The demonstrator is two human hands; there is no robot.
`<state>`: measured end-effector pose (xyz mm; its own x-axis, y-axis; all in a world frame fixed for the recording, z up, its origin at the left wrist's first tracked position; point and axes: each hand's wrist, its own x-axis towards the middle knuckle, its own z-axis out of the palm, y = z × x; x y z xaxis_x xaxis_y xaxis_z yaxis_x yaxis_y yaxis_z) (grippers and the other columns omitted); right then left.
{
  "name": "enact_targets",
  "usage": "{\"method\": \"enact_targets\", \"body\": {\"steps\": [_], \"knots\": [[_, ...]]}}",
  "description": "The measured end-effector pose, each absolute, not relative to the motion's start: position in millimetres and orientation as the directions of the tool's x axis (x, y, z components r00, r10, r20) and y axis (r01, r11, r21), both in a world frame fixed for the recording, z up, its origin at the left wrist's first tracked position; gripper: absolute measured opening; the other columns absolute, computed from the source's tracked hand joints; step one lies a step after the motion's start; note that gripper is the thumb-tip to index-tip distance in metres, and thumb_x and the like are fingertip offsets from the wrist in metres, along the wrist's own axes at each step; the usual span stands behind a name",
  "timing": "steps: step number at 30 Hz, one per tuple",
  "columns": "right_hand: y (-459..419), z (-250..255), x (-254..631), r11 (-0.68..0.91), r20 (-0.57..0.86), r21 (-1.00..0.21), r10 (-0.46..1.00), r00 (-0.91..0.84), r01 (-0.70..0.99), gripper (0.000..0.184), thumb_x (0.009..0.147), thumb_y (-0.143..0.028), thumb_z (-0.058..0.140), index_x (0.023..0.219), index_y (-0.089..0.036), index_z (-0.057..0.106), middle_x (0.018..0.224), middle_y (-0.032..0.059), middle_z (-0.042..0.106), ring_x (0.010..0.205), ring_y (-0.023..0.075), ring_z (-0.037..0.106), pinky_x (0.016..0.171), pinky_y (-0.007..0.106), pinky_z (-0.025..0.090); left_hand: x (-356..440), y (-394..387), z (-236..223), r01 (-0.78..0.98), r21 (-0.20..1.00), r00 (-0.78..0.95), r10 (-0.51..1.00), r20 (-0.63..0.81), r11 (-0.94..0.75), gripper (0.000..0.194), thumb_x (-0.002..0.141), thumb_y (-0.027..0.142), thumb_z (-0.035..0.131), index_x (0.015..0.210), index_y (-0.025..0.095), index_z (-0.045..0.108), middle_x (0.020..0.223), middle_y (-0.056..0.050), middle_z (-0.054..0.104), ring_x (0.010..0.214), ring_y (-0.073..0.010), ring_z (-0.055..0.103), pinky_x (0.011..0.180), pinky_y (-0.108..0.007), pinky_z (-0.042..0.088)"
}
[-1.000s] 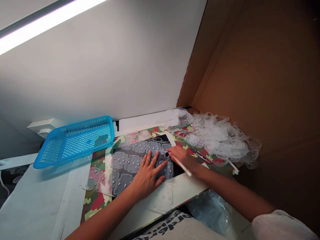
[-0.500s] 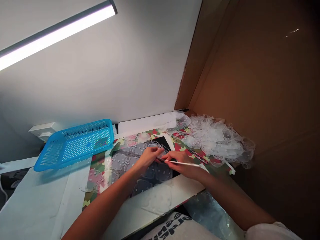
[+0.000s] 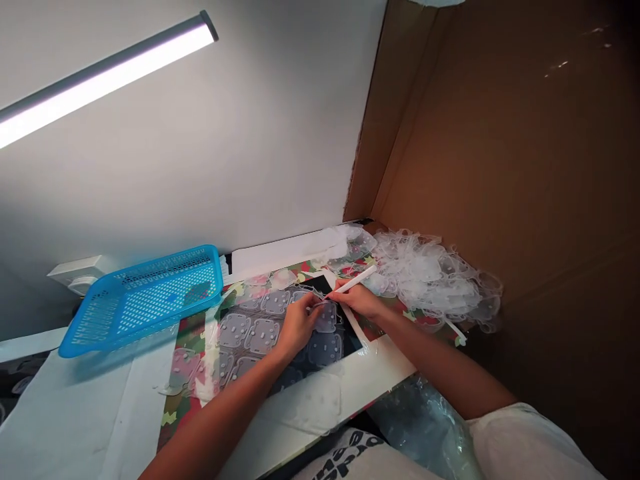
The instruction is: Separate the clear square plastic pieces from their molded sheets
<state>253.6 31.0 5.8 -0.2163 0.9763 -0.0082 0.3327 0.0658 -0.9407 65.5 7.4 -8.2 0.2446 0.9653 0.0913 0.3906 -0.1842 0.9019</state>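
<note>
My right hand (image 3: 361,299) grips a slim white pen-like tool (image 3: 361,275), its lower tip pointing at my left fingertips. My left hand (image 3: 299,327) has thumb and fingers pinched on the edge of a thin translucent plastic piece (image 3: 327,317); the exact grip is partly hidden. Both hands are close together over a black sheet (image 3: 352,341). Rows of rounded, squarish translucent pieces with small raised dots (image 3: 263,335) lie on that sheet, left of and below my left hand.
A blue perforated basket (image 3: 150,303) stands at the left. At the right is a tangled heap of clear plastic pieces (image 3: 435,277) beside a cardboard wall (image 3: 525,167). A camouflage-patterned cover (image 3: 170,420) lies beneath the work, with a lamp (image 3: 110,77) above.
My right hand has moved up and slightly back from my left, and the white tool now slants upward instead of lying nearly flat. My left hand has shifted slightly. The view has also shifted slightly.
</note>
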Motion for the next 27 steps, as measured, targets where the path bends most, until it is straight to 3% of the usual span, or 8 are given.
{"method": "enact_targets", "body": {"steps": [6, 9, 11, 13, 15, 18, 20, 27], "knots": [[36, -2, 263, 0.193, 0.152, -0.849, 0.981, -0.122, 0.492, 0.029, 0.078, -0.036, 0.059, 0.059, -0.021, 0.044, 0.053, -0.0054, 0.043, 0.054, 0.0123, 0.04, 0.051, 0.024, 0.029, 57, -10, 10, 0.278, 0.896, 0.029, 0.935, 0.354, -0.347, 0.018, 0.091, 0.036, 0.046, 0.08, 0.024, 0.053, 0.092, -0.005, 0.066, 0.089, -0.02, 0.062, 0.083, -0.034, 0.048], [40, -3, 275, 0.192, 0.147, -0.852, 0.981, -0.128, 0.487, 0.027, 0.079, -0.037, 0.058, 0.061, -0.021, 0.047, 0.055, -0.004, 0.05, 0.055, 0.014, 0.045, 0.054, 0.025, 0.036, 35, -10, 26, 0.229, 0.904, -0.108, 0.914, 0.392, -0.361, 0.013, 0.093, 0.036, 0.043, 0.088, 0.025, 0.049, 0.09, -0.004, 0.066, 0.089, -0.02, 0.064, 0.081, -0.034, 0.05], [41, 0, 279, 0.219, 0.192, -0.85, 0.976, -0.104, 0.48, 0.023, 0.08, -0.036, 0.057, 0.064, -0.022, 0.05, 0.062, -0.0016, 0.056, 0.061, 0.0161, 0.051, 0.06, 0.028, 0.041, 15, -9, 32, 0.331, 0.892, -0.065, 0.935, 0.348, -0.309, 0.011, 0.092, 0.035, 0.045, 0.092, 0.025, 0.05, 0.081, -0.002, 0.063, 0.078, -0.0182, 0.063, 0.072, -0.03, 0.05], [40, 4, 273, 0.275, 0.288, -0.824, 0.956, -0.052, 0.496, 0.021, 0.081, -0.035, 0.056, 0.065, -0.022, 0.051, 0.07, 0.001, 0.06, 0.069, 0.0181, 0.054, 0.068, 0.03, 0.043, -3, -11, 30, 0.528, 0.798, 0.082, 0.953, 0.292, -0.29, 0.013, 0.091, 0.033, 0.047, 0.095, 0.024, 0.056, 0.081, -0.001, 0.061, 0.072, -0.0173, 0.062, 0.068, -0.029, 0.049], [33, 7, 258, 0.338, 0.343, -0.798, 0.935, -0.084, 0.499, 0.019, 0.082, -0.031, 0.056, 0.066, -0.022, 0.053, 0.076, 0.0025, 0.062, 0.074, 0.019, 0.056, 0.071, 0.031, 0.044, -14, -18, 21, 0.724, 0.595, 0.26, 0.937, 0.234, -0.349, 0.022, 0.09, 0.034, 0.049, 0.104, 0.025, 0.062, 0.098, -0.004, 0.063, 0.073, -0.0179, 0.063, 0.068, -0.03, 0.05], [16, 7, 226, 0.428, 0.293, -0.781, 0.894, -0.339, 0.454, 0.01, 0.083, -0.025, 0.057, 0.074, -0.022, 0.06, 0.086, 0.0024, 0.065, 0.079, 0.0183, 0.059, 0.072, 0.03, 0.046, -18, -31, 4, 0.83, 0.253, 0.469, 0.867, 0.167, -0.497, 0.037, 0.092, 0.038, 0.049, 0.127, 0.032, 0.059, 0.134, -0.008, 0.054, 0.081, -0.0214, 0.067, 0.069, -0.034, 0.052], [6, 3, 210, 0.487, 0.272, -0.76, 0.84, -0.469, 0.431, 0.008, 0.085, -0.023, 0.056, 0.078, -0.022, 0.061, 0.093, 0.0031, 0.065, 0.084, 0.0186, 0.06, 0.075, 0.03, 0.046, -16, -38, -3, 0.823, 0.115, 0.541, 0.83, 0.137, -0.556, 0.041, 0.095, 0.039, 0.045, 0.134, 0.033, 0.054, 0.144, -0.009, 0.047, 0.087, -0.0247, 0.069, 0.073, -0.038, 0.054], [1, 3, 203, 0.496, 0.247, -0.72, 0.836, -0.489, 0.485, 0.008, 0.087, -0.017, 0.056, 0.079, -0.019, 0.056, 0.094, 0.0041, 0.062, 0.086, 0.0183, 0.059, 0.079, 0.03, 0.046, -19, -39, -5, 0.8, 0.029, 0.591, 0.797, 0.124, -0.599, 0.044, 0.096, 0.04, 0.039, 0.137, 0.029, 0.052, 0.149, -0.014, 0.043, 0.088, -0.0285, 0.069, 0.078, -0.044, 0.055]]}}
